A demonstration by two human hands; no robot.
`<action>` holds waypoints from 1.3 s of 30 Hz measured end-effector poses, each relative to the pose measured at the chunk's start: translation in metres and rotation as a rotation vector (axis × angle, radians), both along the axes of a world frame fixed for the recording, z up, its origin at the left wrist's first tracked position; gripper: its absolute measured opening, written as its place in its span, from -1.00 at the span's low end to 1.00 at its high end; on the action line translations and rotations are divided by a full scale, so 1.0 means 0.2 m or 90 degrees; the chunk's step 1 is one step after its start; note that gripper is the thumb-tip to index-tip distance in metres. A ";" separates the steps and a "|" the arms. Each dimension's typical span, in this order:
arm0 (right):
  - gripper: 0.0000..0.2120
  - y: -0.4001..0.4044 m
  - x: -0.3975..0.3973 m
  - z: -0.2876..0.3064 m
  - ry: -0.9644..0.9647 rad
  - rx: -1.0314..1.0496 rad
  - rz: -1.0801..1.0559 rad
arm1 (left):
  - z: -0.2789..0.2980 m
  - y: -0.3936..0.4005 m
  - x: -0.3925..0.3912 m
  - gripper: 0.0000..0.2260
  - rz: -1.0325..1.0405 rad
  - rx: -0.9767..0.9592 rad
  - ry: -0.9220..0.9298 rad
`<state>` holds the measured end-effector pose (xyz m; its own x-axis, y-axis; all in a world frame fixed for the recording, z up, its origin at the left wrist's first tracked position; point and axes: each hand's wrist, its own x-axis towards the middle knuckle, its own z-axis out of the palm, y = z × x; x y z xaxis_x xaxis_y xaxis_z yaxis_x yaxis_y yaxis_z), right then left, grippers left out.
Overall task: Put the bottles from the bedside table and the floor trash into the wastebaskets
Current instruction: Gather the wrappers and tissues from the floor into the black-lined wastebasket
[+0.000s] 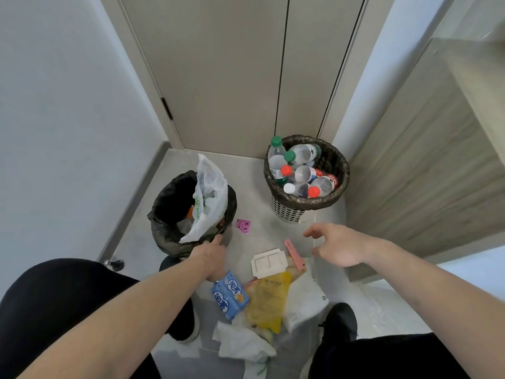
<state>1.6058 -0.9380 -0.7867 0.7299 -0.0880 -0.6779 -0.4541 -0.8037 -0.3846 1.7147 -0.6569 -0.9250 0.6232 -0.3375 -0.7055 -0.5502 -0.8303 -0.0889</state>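
Two wastebaskets stand by the door. The black-lined bin (166,212) on the left has a white plastic bag (209,198) sticking out of it. The mesh bin (289,212) on the right holds several plastic bottles (302,170) with green, red and white caps. My left hand (211,255) reaches to the black bin's near rim, one digit touching it and the other fingers hidden. A blue snack packet (229,294) meets the underside of that hand; a grip on it cannot be made out. My right hand (338,244) hovers with spread fingers over the floor trash, holding nothing.
On the floor between my shoes lie a white paper tray (269,262), a pink strip (293,254), a yellow bag (269,299), white bags (303,299) and crumpled tissue (240,343). A small pink wrapper (243,225) lies between the bins. Wall left, wooden cabinet (426,170) right.
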 end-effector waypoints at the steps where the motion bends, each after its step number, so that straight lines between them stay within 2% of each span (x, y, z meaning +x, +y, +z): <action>1: -0.49 0.00 0.00 0.00 0.001 0.002 0.001 | -0.01 0.01 0.01 -0.41 0.011 0.000 -0.001; 8: -0.55 0.02 -0.02 0.00 0.012 0.013 -0.002 | -0.02 0.12 0.15 -0.44 0.091 0.008 -0.039; 12: -0.62 0.05 -0.04 -0.04 0.015 0.014 -0.022 | -0.04 0.10 0.11 -0.48 0.088 -0.003 -0.050; 18: -0.49 0.13 -0.13 -0.46 0.106 -0.023 -0.022 | -0.19 0.01 -0.07 -0.49 0.076 -0.037 0.021; 24: -0.41 0.20 -0.28 -0.88 0.201 -0.002 -0.163 | -0.45 -0.01 -0.20 -0.47 0.126 -0.033 0.116; 28: -0.34 0.27 -0.29 -1.07 0.230 0.032 -0.238 | -0.75 0.03 -0.23 -0.47 0.264 -0.032 0.142; 32: -0.27 0.36 -0.24 -1.24 0.220 0.057 -0.331 | -0.83 0.06 -0.24 -0.54 0.488 -0.135 0.144; 35: -0.23 0.41 -0.21 -1.34 0.214 0.049 -0.391 | -0.92 0.07 -0.25 -0.30 0.686 -0.108 0.139; 39: -0.25 0.43 -0.22 -1.45 0.213 0.031 -0.460 | -1.04 0.07 -0.27 -0.51 0.852 -0.123 0.174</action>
